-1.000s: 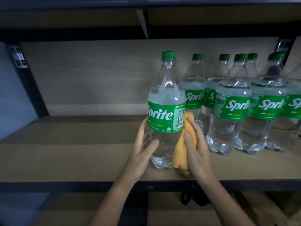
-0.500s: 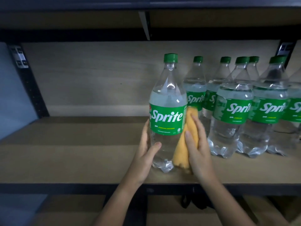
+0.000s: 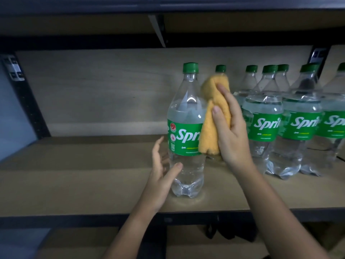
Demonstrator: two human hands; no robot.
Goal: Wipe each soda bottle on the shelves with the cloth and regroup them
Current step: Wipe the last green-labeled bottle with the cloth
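A clear Sprite bottle [image 3: 186, 131] with a green cap and label stands upright near the front of the wooden shelf [image 3: 84, 176]. My right hand [image 3: 231, 131] grips a yellow cloth [image 3: 214, 116] and presses it against the bottle's right side, from shoulder to label. My left hand [image 3: 162, 172] is beside the bottle's lower left, fingers spread and relaxed, the thumb close to the bottle's base. Several more Sprite bottles [image 3: 268, 126] stand grouped to the right, partly hidden behind my right hand.
The shelf's left half is bare wood up to a black upright post [image 3: 24, 96]. A dark metal rail [image 3: 74, 220] runs along the front edge. The upper shelf [image 3: 168, 25] hangs low above the bottle caps. A lower shelf shows beneath.
My right hand has slid the cloth up from the bottle's lower part to its shoulder. My left hand has loosened its hold and opened. The bottle's label has turned further to the right.
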